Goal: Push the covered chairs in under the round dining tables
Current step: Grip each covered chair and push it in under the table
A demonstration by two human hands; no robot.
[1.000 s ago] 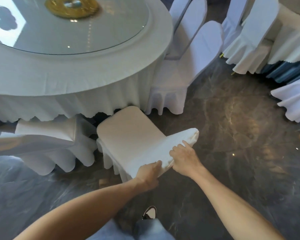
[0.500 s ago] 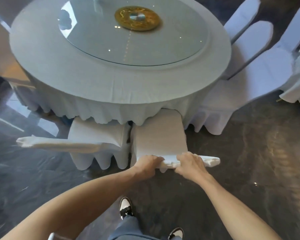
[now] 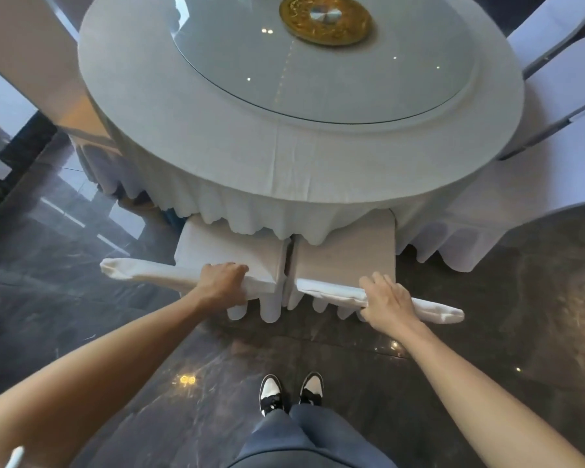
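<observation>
I am gripping with both hands at once, one chair to each. My left hand [image 3: 224, 281] is curling its fingers over the top edge of the left chair [image 3: 230, 255], wrapped round the cloth-covered backrest near its inner end. My right hand [image 3: 387, 300] is lying over the backrest top of the right chair [image 3: 347, 253], fingers folded across the white cover and clasping it.

That is the change: half a second ago both my hands were sitting together on the right chair alone, and a second ago that chair was standing skewed and well out from the table. Now my left hand has crossed over to the neighbouring chair, and the right chair is squared up, its seat front tucked beneath the scalloped hem of the tablecloth [image 3: 284, 184].

Both seats are lying side by side, just about touching, their fronts hidden under the cloth of the round table [image 3: 217, 136], while the backrests are standing clear of it towards me. I am judging the right chair nearly home and the left one as the piece needing a matching nudge, so the pair ends up level. My shoes [image 3: 291, 393] are planted on the dark polished floor [image 3: 487, 332] behind them. More covered chairs [image 3: 561, 89] are waiting round the far right of the table.
</observation>
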